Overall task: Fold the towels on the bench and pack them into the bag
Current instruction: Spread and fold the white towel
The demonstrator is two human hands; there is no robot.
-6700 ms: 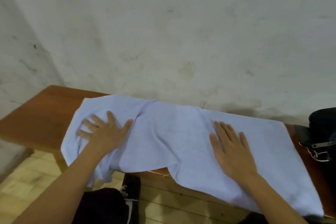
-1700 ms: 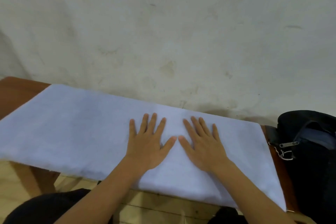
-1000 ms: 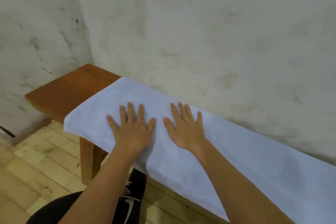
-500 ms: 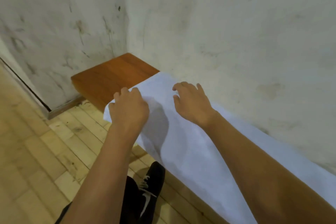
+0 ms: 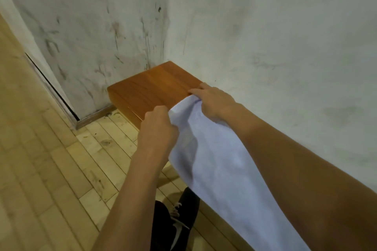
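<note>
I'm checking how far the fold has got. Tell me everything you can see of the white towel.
The white towel is a long, plain, soft-looking cloth with a fine woven texture, lying lengthwise along the wooden bench beside the wall. Its near edge overhangs the bench front. The left hand grips its end at the near corner and the right hand at the far corner, bunching the end and lifting it slightly. Its other end runs out of view.

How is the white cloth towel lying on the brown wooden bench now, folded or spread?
Spread lengthwise, not yet folded: the white cloth towel stretches along the brown wooden bench, its end gripped by the left hand and right hand.
</note>
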